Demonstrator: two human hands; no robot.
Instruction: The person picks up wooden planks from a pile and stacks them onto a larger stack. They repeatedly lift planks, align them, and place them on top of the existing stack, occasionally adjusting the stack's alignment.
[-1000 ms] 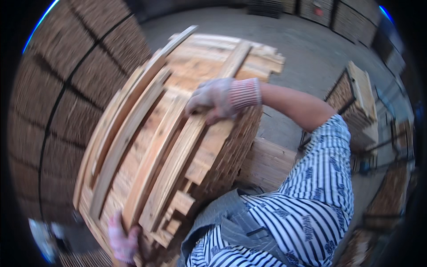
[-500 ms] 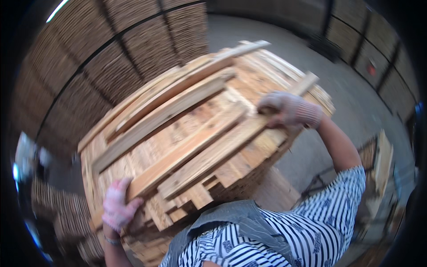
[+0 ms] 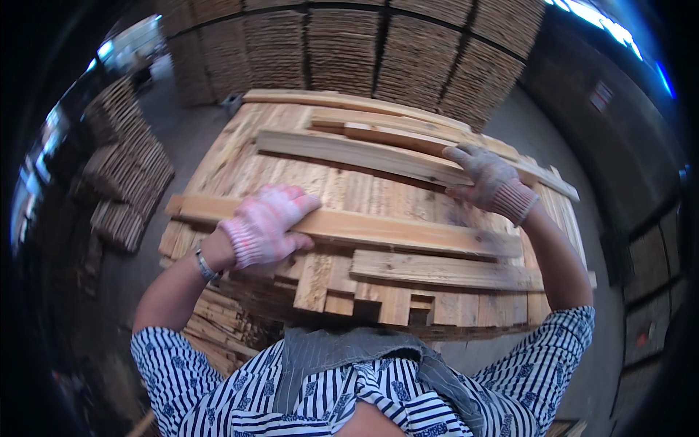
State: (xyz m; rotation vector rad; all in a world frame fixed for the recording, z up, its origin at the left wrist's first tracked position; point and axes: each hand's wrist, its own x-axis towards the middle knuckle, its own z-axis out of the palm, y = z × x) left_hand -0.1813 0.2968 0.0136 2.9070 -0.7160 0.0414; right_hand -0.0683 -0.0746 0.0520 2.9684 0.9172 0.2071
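Note:
Both my hands wear knitted work gloves over a stack of wooden boards (image 3: 237,156). My left hand (image 3: 269,222), in a pinkish glove, is closed across a long loose board (image 3: 408,231), fingers over its top and thumb along its near edge. My right hand (image 3: 491,178), in a greyer glove, grips the right part of another loose board (image 3: 357,156) farther back, its fingers over the upper side. A thinner board (image 3: 437,268) lies loose near the front edge, touched by neither hand. Just beyond my right hand is one more narrow board (image 3: 393,137).
Tall banded stacks of boards (image 3: 342,54) stand behind the pile. Smaller board stacks (image 3: 120,182) are on the left, and offcuts (image 3: 215,320) lie below the near left corner. A dark wall (image 3: 590,124) runs along the right, with more stacks (image 3: 648,262) there.
The whole view has swung round. My right hand has left the near board and moved to a farther one. My left hand now sits farther in along its board.

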